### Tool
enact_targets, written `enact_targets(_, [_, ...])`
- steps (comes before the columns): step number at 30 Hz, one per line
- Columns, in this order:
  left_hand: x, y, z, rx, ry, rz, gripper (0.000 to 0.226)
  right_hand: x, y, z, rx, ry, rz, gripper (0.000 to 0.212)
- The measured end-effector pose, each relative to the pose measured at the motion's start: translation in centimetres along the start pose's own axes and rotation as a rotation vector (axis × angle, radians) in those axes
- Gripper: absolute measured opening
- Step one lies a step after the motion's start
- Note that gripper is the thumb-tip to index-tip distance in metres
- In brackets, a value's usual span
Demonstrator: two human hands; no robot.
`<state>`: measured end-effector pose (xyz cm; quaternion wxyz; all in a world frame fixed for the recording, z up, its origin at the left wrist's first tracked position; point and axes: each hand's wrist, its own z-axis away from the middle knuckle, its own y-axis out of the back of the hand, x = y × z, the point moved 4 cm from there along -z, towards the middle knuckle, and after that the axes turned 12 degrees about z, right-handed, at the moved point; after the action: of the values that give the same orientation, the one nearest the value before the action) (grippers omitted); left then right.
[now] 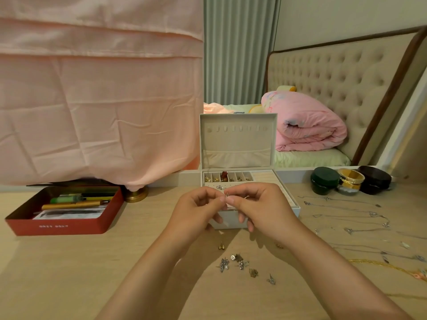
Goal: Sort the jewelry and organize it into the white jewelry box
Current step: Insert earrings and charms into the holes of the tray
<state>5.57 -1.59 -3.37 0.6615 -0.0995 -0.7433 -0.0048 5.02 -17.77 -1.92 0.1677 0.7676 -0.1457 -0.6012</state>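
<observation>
Pinching a small silver earring (pixel 227 195) between the thumb and forefinger tips of both hands, you hold your left hand (pixel 198 211) and right hand (pixel 261 210) together just above the front of the white jewelry box (pixel 238 139). Its lid stands upright, and small pieces fill the back row of compartments. Nearer you, loose earrings (pixel 240 264) lie on the table (pixel 69 273); thin necklaces (pixel 346 215) spread to the right. The red tin (pixel 57 227) on the left carries pale lettering too blurred to read.
</observation>
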Motion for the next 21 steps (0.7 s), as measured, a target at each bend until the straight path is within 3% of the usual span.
enact_targets(8, [1.3, -1.8, -4.6, -0.026, -0.092, -0.118, 0.005, -0.1, 3.1, -3.1, 0.096, 0.007, 0.075, 0.015])
enact_targets(13, [0.7, -0.7, -6.6, 0.036, -0.256, -0.599, 0.011, 1.7, 4.4, -6.7, 0.107, 0.037, 0.398, 0.014])
enact_targets(16, [-0.2, -0.6, -7.1, -0.060, -0.326, -0.919, 0.022, 2.8, 4.1, -8.0, -0.006, 0.038, 0.626, 0.016])
enact_targets(21, [-1.4, -1.2, -7.4, -0.171, -0.351, -1.093, 0.035, 3.5, 3.0, -8.9, -0.120, 0.056, 0.815, 0.016])
